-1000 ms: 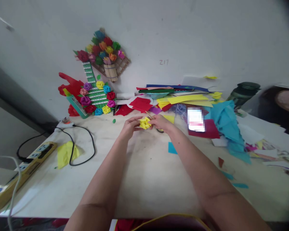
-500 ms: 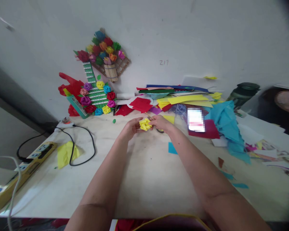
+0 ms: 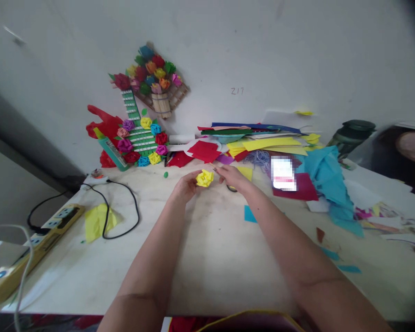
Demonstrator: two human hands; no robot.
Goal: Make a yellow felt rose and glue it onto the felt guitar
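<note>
My left hand (image 3: pixel 186 186) is closed on a yellow paper flower (image 3: pixel 205 178), its folded petals facing up. Just to the right, my right hand (image 3: pixel 230 177) pinches a thin wooden stick (image 3: pixel 212 165) whose tip points up and left. A small gap separates the right fingers from the flower. Under the right hand, a dark curved loop (image 3: pixel 231 188), perhaps a scissor handle, shows on the table beside a yellow paper square (image 3: pixel 245 174). A blue paper square (image 3: pixel 250 213) lies partly behind my right forearm.
A stack of coloured paper (image 3: pixel 263 133) lies along the wall. Decorated with paper flowers, a green guitar-shaped piece (image 3: pixel 143 138) stands at the back left near a glue bottle (image 3: pixel 112 151). A lit phone (image 3: pixel 283 173), crumpled blue paper (image 3: pixel 327 175) and a dark bottle (image 3: pixel 352 136) are right; a power strip (image 3: pixel 38 251) is left.
My right fingers have come away from the yellow flower, still pinching the stick. The flower stays in my left hand and has turned so its petals show more fully.
</note>
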